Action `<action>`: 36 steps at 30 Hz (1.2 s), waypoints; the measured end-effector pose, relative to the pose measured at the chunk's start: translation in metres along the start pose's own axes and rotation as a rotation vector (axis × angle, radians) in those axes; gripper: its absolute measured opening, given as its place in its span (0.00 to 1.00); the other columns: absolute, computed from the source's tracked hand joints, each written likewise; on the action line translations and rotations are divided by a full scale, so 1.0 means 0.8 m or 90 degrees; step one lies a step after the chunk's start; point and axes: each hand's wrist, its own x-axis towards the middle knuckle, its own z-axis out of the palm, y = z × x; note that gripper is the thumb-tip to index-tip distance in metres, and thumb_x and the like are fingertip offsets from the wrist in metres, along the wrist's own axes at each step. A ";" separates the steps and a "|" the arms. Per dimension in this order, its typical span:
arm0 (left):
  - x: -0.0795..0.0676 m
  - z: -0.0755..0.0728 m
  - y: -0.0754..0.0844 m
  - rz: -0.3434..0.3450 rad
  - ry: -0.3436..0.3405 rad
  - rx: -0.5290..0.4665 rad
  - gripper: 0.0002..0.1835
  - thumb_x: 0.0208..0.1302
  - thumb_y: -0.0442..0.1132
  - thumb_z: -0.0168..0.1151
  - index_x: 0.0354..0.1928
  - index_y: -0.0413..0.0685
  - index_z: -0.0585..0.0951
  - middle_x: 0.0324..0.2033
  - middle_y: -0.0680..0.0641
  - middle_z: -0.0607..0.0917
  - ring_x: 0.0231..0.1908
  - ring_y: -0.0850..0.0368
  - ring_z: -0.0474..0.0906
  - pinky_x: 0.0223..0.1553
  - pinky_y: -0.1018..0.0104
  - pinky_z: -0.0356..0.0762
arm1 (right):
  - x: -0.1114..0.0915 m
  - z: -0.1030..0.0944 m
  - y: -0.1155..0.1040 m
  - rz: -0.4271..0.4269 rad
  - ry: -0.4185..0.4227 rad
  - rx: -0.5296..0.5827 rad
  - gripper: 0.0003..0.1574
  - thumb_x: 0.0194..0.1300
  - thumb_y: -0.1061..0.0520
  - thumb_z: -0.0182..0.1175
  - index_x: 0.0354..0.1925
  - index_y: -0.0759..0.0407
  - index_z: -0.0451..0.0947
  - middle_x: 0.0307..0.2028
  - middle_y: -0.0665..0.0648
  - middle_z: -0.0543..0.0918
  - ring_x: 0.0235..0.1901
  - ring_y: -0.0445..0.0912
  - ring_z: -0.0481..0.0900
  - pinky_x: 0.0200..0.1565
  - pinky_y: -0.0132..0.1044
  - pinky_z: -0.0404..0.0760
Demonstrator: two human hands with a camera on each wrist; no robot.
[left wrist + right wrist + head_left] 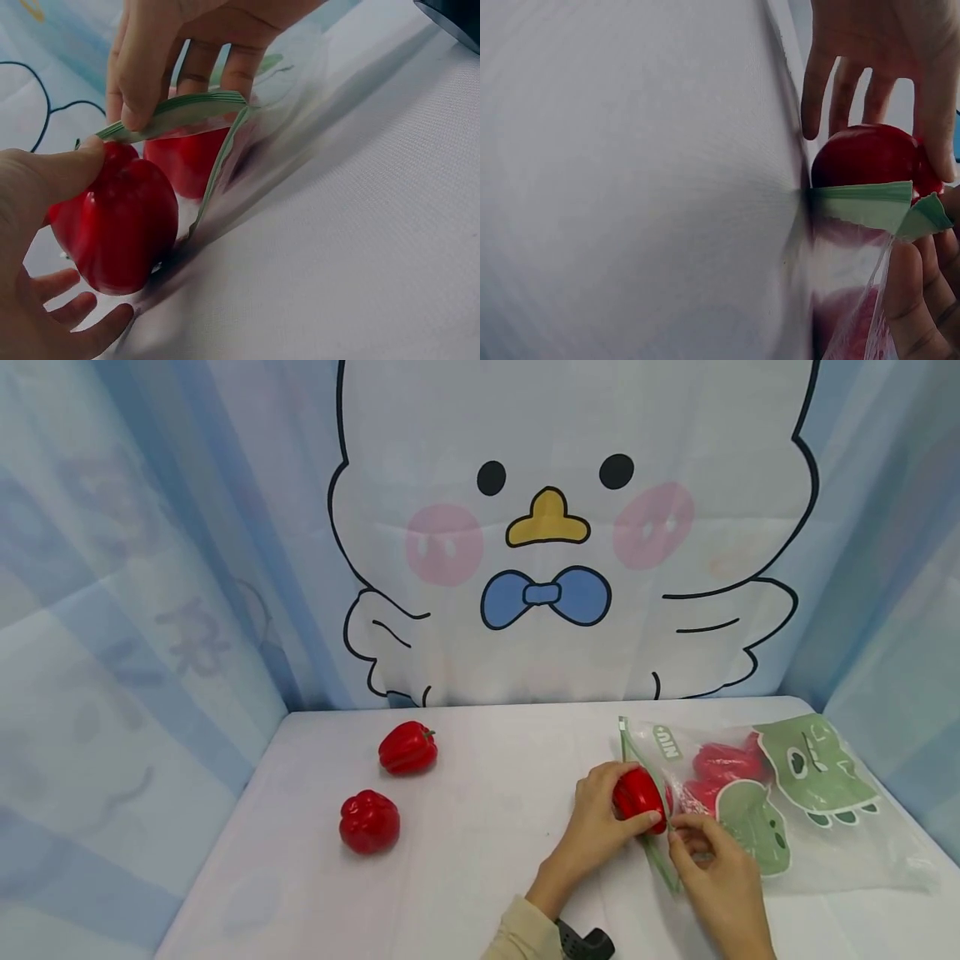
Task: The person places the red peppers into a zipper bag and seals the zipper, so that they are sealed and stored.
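A red bell pepper [636,800] sits at the mouth of a clear zip bag [840,868] with green cartoon prints. My left hand [603,814] grips this pepper from the left, thumb on the near side and fingers round the far side. The thumb and fingers of my right hand [716,877] pinch the bag's green zip edge [862,196], lifting it over the pepper's front. In the left wrist view, the zip edge gapes around the held pepper [120,217]. Behind it, another red pepper [187,161] shows inside the bag.
Two more red bell peppers, one farther back [407,748] and one nearer [369,822], lie on the left of the white table [480,877]. Several red peppers [727,764] show through the bag. A curtain with a cartoon bird [547,660] hangs behind the table.
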 end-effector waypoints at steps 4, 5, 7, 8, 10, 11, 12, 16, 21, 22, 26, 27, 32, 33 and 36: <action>-0.001 0.005 0.002 -0.011 0.023 -0.009 0.36 0.60 0.48 0.77 0.71 0.63 0.75 0.62 0.49 0.69 0.62 0.61 0.61 0.54 0.72 0.74 | 0.000 0.000 0.000 -0.010 -0.001 -0.002 0.13 0.63 0.66 0.70 0.47 0.63 0.84 0.36 0.59 0.88 0.29 0.25 0.74 0.31 0.14 0.74; -0.002 0.007 0.002 -0.012 0.025 -0.015 0.36 0.60 0.47 0.78 0.71 0.64 0.75 0.60 0.50 0.68 0.61 0.62 0.60 0.53 0.72 0.74 | 0.000 -0.001 -0.001 -0.012 -0.001 -0.002 0.13 0.63 0.66 0.70 0.47 0.63 0.84 0.36 0.59 0.88 0.29 0.25 0.74 0.31 0.14 0.74; -0.003 0.009 0.003 -0.011 0.022 -0.022 0.37 0.60 0.45 0.77 0.72 0.63 0.75 0.58 0.51 0.67 0.60 0.63 0.60 0.53 0.73 0.74 | 0.000 -0.001 -0.001 -0.014 -0.001 -0.002 0.13 0.63 0.66 0.70 0.47 0.63 0.84 0.36 0.59 0.88 0.29 0.25 0.74 0.31 0.14 0.74; -0.004 0.010 0.003 -0.012 0.016 -0.026 0.37 0.61 0.44 0.77 0.72 0.63 0.74 0.58 0.51 0.67 0.60 0.63 0.60 0.53 0.74 0.75 | 0.000 -0.001 -0.001 -0.014 -0.002 -0.003 0.13 0.63 0.66 0.70 0.47 0.63 0.84 0.36 0.59 0.88 0.29 0.25 0.74 0.31 0.14 0.74; -0.005 0.011 0.004 -0.016 0.004 -0.029 0.38 0.62 0.44 0.76 0.74 0.63 0.72 0.58 0.51 0.68 0.60 0.65 0.60 0.52 0.75 0.76 | 0.000 -0.001 -0.001 -0.012 -0.006 -0.005 0.13 0.64 0.66 0.70 0.47 0.63 0.84 0.37 0.60 0.88 0.30 0.25 0.74 0.31 0.14 0.74; -0.006 0.011 0.004 -0.018 -0.002 -0.029 0.39 0.62 0.44 0.76 0.74 0.64 0.71 0.58 0.51 0.68 0.60 0.65 0.61 0.51 0.76 0.77 | 0.000 -0.001 -0.001 -0.011 -0.009 -0.007 0.13 0.64 0.66 0.70 0.47 0.63 0.84 0.37 0.60 0.88 0.30 0.25 0.74 0.31 0.14 0.74; -0.006 0.011 0.004 -0.018 -0.008 -0.030 0.39 0.63 0.43 0.75 0.75 0.64 0.71 0.58 0.51 0.69 0.59 0.66 0.61 0.50 0.76 0.77 | 0.000 -0.001 -0.001 -0.009 -0.011 -0.008 0.13 0.64 0.66 0.70 0.48 0.63 0.84 0.37 0.60 0.88 0.30 0.25 0.73 0.31 0.14 0.74; -0.006 0.009 0.004 -0.014 -0.023 -0.045 0.39 0.65 0.42 0.74 0.75 0.60 0.69 0.58 0.50 0.71 0.57 0.67 0.64 0.47 0.79 0.76 | 0.001 -0.001 -0.002 -0.004 -0.017 -0.011 0.13 0.65 0.65 0.70 0.48 0.63 0.84 0.38 0.60 0.88 0.30 0.24 0.74 0.31 0.15 0.75; -0.006 0.008 0.005 -0.021 -0.036 -0.082 0.37 0.66 0.38 0.72 0.74 0.53 0.68 0.58 0.48 0.72 0.55 0.68 0.68 0.46 0.80 0.76 | 0.000 -0.001 -0.003 0.002 -0.017 -0.014 0.13 0.64 0.65 0.70 0.48 0.63 0.84 0.37 0.60 0.89 0.30 0.24 0.73 0.31 0.15 0.74; -0.006 0.008 0.006 -0.027 -0.035 -0.093 0.35 0.67 0.38 0.72 0.74 0.53 0.69 0.58 0.49 0.72 0.55 0.69 0.69 0.46 0.80 0.77 | 0.000 -0.001 -0.003 0.004 -0.018 -0.015 0.13 0.64 0.65 0.70 0.48 0.63 0.84 0.37 0.60 0.88 0.30 0.24 0.73 0.30 0.15 0.74; -0.005 0.007 0.007 -0.048 -0.023 -0.155 0.28 0.71 0.37 0.66 0.71 0.49 0.73 0.57 0.50 0.74 0.54 0.69 0.71 0.49 0.79 0.77 | 0.001 0.000 -0.003 0.019 -0.025 -0.025 0.13 0.65 0.65 0.70 0.49 0.63 0.84 0.38 0.60 0.88 0.30 0.25 0.73 0.31 0.16 0.74; -0.005 0.007 0.007 -0.052 -0.018 -0.171 0.26 0.71 0.36 0.65 0.70 0.48 0.74 0.57 0.50 0.75 0.54 0.68 0.73 0.49 0.78 0.77 | 0.001 0.000 -0.003 0.023 -0.027 -0.027 0.13 0.65 0.65 0.70 0.49 0.63 0.84 0.39 0.60 0.88 0.30 0.25 0.73 0.31 0.16 0.75; -0.004 0.009 0.006 -0.055 -0.007 -0.209 0.22 0.70 0.33 0.62 0.65 0.43 0.79 0.56 0.47 0.79 0.53 0.61 0.78 0.49 0.77 0.75 | 0.001 0.003 -0.001 0.018 -0.024 -0.021 0.13 0.65 0.65 0.70 0.48 0.63 0.84 0.39 0.61 0.88 0.30 0.25 0.73 0.30 0.16 0.74; -0.004 0.009 0.006 -0.053 -0.008 -0.208 0.22 0.70 0.33 0.62 0.65 0.43 0.79 0.56 0.47 0.79 0.53 0.60 0.79 0.49 0.77 0.74 | 0.001 0.003 -0.001 0.014 -0.020 -0.020 0.12 0.65 0.65 0.70 0.48 0.63 0.84 0.39 0.61 0.89 0.30 0.24 0.73 0.30 0.16 0.74; -0.006 0.011 0.008 -0.056 -0.014 -0.203 0.22 0.71 0.34 0.62 0.65 0.44 0.79 0.56 0.47 0.81 0.55 0.60 0.79 0.50 0.77 0.74 | 0.000 0.005 0.003 -0.003 -0.009 -0.011 0.11 0.64 0.65 0.70 0.47 0.62 0.85 0.37 0.61 0.89 0.30 0.23 0.73 0.30 0.15 0.74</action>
